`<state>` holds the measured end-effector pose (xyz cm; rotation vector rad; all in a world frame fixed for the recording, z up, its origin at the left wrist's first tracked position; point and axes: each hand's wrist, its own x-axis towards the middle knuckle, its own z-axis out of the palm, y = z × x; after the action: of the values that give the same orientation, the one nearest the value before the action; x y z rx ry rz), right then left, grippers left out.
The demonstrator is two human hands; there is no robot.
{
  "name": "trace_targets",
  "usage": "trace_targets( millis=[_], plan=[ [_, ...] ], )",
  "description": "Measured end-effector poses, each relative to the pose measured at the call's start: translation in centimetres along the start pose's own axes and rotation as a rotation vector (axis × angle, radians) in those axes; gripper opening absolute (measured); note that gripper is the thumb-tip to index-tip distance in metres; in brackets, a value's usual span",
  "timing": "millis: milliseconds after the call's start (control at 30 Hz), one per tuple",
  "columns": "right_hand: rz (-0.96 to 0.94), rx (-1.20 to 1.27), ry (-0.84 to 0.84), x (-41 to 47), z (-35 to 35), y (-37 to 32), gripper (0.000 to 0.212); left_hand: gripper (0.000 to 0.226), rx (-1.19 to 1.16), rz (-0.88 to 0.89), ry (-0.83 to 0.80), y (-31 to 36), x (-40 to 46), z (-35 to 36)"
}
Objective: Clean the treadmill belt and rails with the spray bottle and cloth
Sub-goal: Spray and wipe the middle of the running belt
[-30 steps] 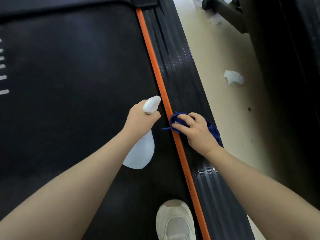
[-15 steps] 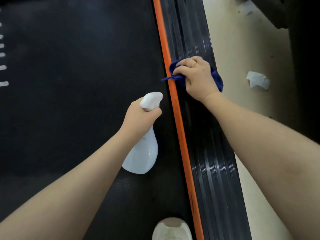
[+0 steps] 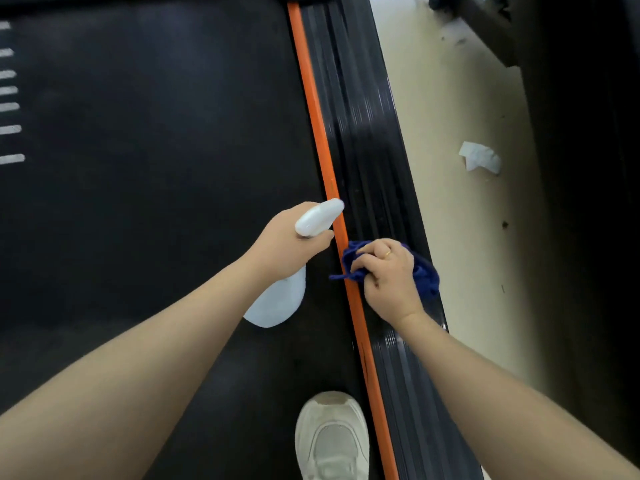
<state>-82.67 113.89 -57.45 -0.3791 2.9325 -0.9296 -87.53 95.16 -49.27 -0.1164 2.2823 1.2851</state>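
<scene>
The black treadmill belt (image 3: 145,174) fills the left of the view. Along its right side run an orange strip (image 3: 318,133) and a ribbed black side rail (image 3: 367,133). My left hand (image 3: 284,247) grips the neck of a white spray bottle (image 3: 277,303) above the belt's right edge, its nozzle pointing toward the rail. My right hand (image 3: 391,278) holds a bunched blue cloth (image 3: 424,275) down on the rail, beside the orange strip. Most of the cloth is hidden under that hand.
A white shoe (image 3: 330,438) stands on the belt at the bottom edge. Right of the rail is pale floor (image 3: 460,237) with a crumpled white tissue (image 3: 479,157). Dark equipment (image 3: 581,168) rises along the far right. White marks (image 3: 10,105) line the belt's left edge.
My right hand slid the cloth forward along the rail, then drew it back toward me beside the spray bottle. The left hand kept its grip on the bottle.
</scene>
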Motion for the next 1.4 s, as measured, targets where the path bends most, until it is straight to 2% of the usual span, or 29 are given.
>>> trace_targets(
  millis=[67,133,233,300,400,500,633,767,933,1100,1233,1300,1400],
  plan=[
    [0.052,-0.029,-0.022,-3.9,-0.1,-0.8,0.021,0.021,0.002,0.015,-0.004,-0.5,-1.7,0.0],
    [0.128,-0.064,-0.115,-7.7,-0.6,-1.6,0.016,0.027,-0.019,0.025,0.006,-1.2,-3.7,-0.3],
    [0.343,-0.034,-0.297,-8.5,-1.8,-2.9,0.027,0.032,-0.047,-0.002,0.026,-3.3,-7.1,-1.3],
    [0.404,0.082,-0.34,-5.8,-2.4,-5.5,0.034,0.033,-0.045,-0.037,0.034,-4.9,-9.2,-2.3],
    [0.289,0.185,-0.341,-0.6,-0.9,-12.3,0.038,0.035,-0.043,-0.095,0.076,-7.3,-11.9,-4.4],
    [0.201,0.153,-0.388,2.3,2.8,-18.0,0.041,0.031,-0.091,-0.104,0.171,-9.4,-14.2,-7.1],
    [0.152,0.082,-0.528,2.1,7.4,-22.0,0.042,0.022,-0.167,-0.122,0.315,-13.5,-17.7,-11.2],
    [0.146,0.047,-0.603,1.6,10.5,-25.1,0.043,0.026,-0.226,-0.169,0.431,-18.8,-22.3,-14.4],
    [0.226,0.077,-0.534,1.6,13.4,-29.1,0.044,0.018,-0.232,-0.216,0.424,-23.4,-27.4,-16.9],
    [0.214,0.091,-0.481,0.0,15.0,-32.7,0.035,0.011,-0.203,-0.188,0.316,-26.1,-29.4,-17.5],
    [0.288,0.119,-0.335,-1.8,15.1,-34.4,0.029,0.009,-0.216,-0.202,0.243,-27.3,-30.1,-17.1],
    [0.348,0.111,-0.301,-2.9,15.8,-34.2,0.029,0.008,-0.234,-0.234,0.266,-27.5,-30.5,-16.4],
    [0.387,0.074,-0.365,-3.7,17.0,-34.1,0.033,0.008,-0.312,-0.292,0.391,-27.1,-30.7,-15.5]
  ],
)
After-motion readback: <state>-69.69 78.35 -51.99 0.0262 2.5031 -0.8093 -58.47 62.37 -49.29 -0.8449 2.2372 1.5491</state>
